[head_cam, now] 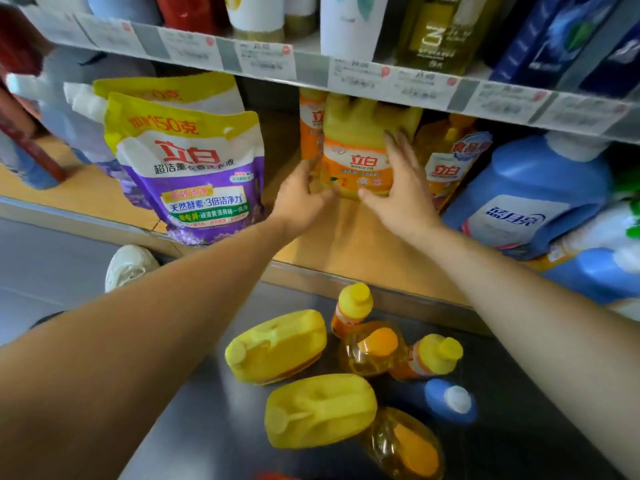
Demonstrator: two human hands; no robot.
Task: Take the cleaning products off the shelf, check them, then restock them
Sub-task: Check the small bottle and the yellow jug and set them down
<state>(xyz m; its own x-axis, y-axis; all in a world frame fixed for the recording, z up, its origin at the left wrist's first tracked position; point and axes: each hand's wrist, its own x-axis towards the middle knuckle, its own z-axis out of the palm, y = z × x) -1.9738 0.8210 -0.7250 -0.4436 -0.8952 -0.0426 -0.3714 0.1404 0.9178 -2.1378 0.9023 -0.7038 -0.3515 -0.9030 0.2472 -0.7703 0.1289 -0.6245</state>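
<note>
Views: one, head-worn, wide-angle. Position: above and in front of the wooden shelf board (349, 237), close to it (both forearms reach in from the bottom corners of the frame). Facing: forward and down, tilted so the board runs from lower left to upper right. Coverage above the board: the price-label rail (311, 69) of the next shelf, crossing the top of the frame. Coverage below the board: dark floor (194, 420), nearest the camera. Edges bend with lens distortion. Shared scene: not applicable, single view.
</note>
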